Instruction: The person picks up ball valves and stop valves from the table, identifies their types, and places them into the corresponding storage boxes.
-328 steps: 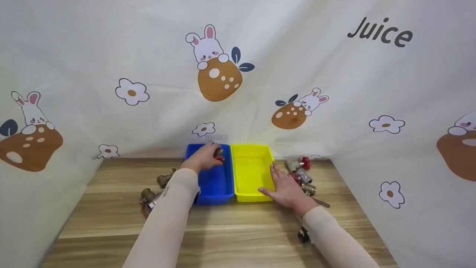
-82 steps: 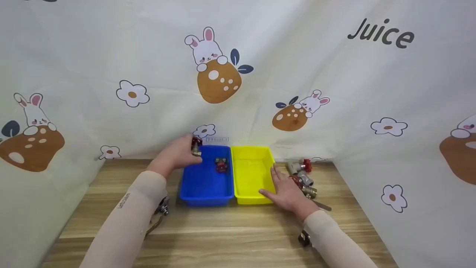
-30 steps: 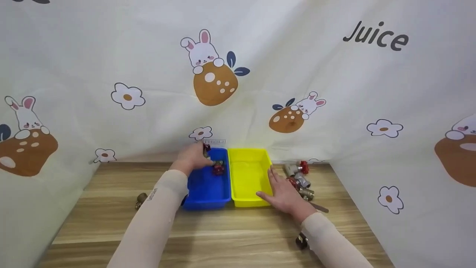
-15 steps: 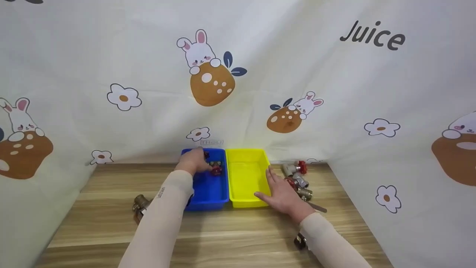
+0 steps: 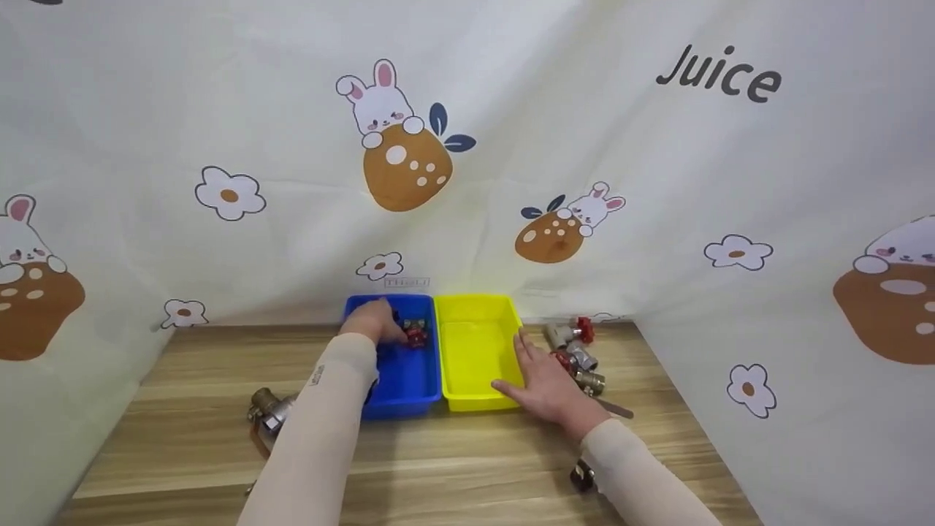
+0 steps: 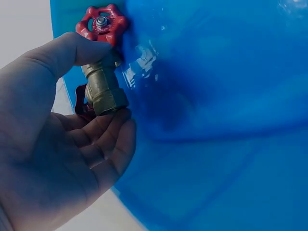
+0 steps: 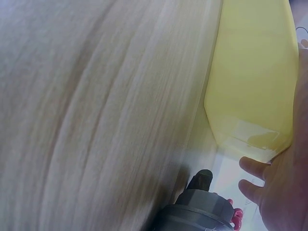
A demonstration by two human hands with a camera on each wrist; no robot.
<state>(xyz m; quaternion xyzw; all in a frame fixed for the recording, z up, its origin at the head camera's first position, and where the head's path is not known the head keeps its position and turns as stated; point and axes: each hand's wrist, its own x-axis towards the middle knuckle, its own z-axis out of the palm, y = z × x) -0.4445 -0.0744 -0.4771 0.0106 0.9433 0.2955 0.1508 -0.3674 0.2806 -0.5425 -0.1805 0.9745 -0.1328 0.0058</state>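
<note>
My left hand (image 5: pixel 371 321) reaches into the back left of the blue tray (image 5: pixel 402 409). Its thumb and curled fingers hold a brass valve (image 6: pixel 103 86) in the left wrist view. A bright red handwheel (image 6: pixel 101 21) shows beyond the thumb and a darker red one (image 6: pixel 84 103) by the fingers; which belongs to the held valve is hard to tell. Right of this hand, another red-wheeled valve (image 5: pixel 416 336) lies in the tray. My right hand (image 5: pixel 544 380) rests with straight fingers at the right rim of the yellow tray (image 5: pixel 475 404), holding nothing.
Several valves lie right of the yellow tray, among them a red-wheeled one (image 5: pixel 561 334) and a brass one (image 5: pixel 589 382). A lever-handled valve (image 5: pixel 270 413) lies partly behind the left forearm. A black-handled piece (image 5: pixel 582 476) sits by the right sleeve. Patterned cloth walls stand around the table.
The left hand carried the valve from the blue tray's left back rim down into the tray, beside the valve set there earlier. The right hand stays at the yellow tray.
</note>
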